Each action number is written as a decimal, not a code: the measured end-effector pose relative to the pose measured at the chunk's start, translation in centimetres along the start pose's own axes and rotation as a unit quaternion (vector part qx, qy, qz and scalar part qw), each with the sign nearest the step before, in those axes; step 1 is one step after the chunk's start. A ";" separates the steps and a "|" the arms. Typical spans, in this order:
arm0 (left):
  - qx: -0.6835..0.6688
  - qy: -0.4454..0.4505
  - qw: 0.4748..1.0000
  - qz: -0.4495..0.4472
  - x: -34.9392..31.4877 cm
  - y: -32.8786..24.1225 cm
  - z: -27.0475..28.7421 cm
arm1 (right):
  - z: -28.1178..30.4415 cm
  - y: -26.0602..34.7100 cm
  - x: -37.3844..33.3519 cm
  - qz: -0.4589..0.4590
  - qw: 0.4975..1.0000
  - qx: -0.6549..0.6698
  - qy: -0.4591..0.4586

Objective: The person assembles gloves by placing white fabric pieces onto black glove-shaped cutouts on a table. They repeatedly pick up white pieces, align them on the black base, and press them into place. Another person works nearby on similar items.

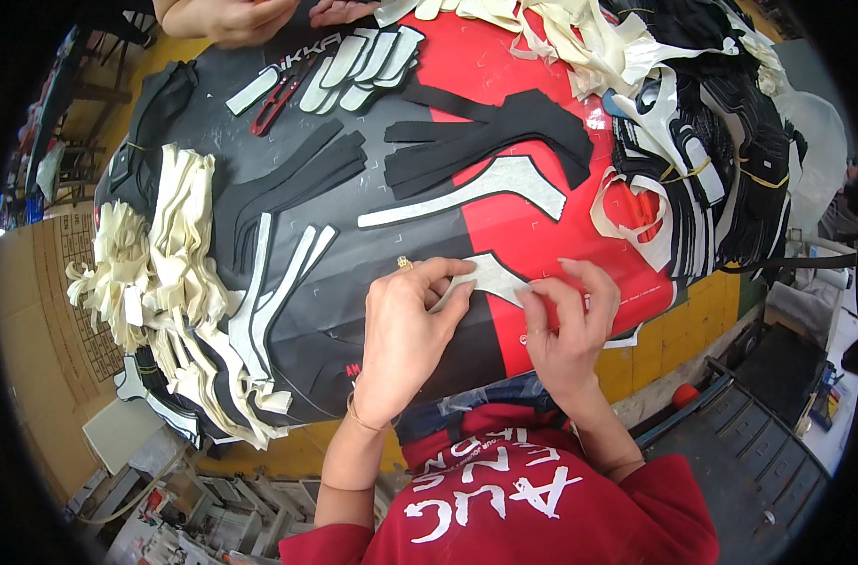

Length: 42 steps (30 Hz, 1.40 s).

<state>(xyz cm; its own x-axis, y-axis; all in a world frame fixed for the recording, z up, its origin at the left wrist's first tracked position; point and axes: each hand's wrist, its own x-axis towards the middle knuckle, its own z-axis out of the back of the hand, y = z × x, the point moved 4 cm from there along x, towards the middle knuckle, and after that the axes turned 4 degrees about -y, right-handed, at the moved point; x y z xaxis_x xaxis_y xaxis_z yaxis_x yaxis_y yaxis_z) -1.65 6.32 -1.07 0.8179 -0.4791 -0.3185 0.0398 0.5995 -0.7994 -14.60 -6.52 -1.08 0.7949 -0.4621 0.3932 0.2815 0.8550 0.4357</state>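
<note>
Between my two hands is a white fabric piece (495, 279) with a black edge, low over the table covering. My left hand (405, 325) pinches its left part between thumb and fingers. My right hand (572, 325) grips its right end with the thumb and fingertips. Just beyond lies a similar long, white-faced piece (513, 179) with a black border. Farther back is a stack of black fabric strips (485, 137). Left of my left hand lie narrow white-faced strips (283, 282) edged in black.
Cream fabric strips (186, 202) lie in a heap at left. Bundled black pieces (692, 179) and cream scraps (589, 42) fill the right and far right. Red-handled snips (276, 105) lie near small white-faced pieces (368, 64). Another person's hand (236, 19) is at the far edge.
</note>
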 end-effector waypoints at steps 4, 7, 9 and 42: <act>-0.009 -0.002 1.000 -0.003 0.1 -0.2 0.0 | -1.2 1.8 -0.3 0.091 0.983 0.073 0.143; -0.031 0.018 0.999 0.001 0.1 -0.2 0.4 | -2.5 2.4 -0.5 0.110 0.963 0.035 0.244; -0.068 0.027 0.997 0.020 -0.1 0.0 0.9 | -2.8 2.3 -0.5 0.110 0.954 0.028 0.279; -0.036 -0.156 0.987 0.027 -2.0 3.1 3.5 | -2.1 2.4 0.1 0.069 0.954 -0.100 0.275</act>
<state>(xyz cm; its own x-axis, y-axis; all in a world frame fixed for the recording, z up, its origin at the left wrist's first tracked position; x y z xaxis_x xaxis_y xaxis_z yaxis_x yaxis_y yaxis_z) -1.12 11.39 -1.13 0.9552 -0.2195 -0.1986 -0.0408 0.5671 -0.8227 -12.71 -3.98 -1.70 0.9782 -0.1943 -0.0730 0.2060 0.9521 0.2262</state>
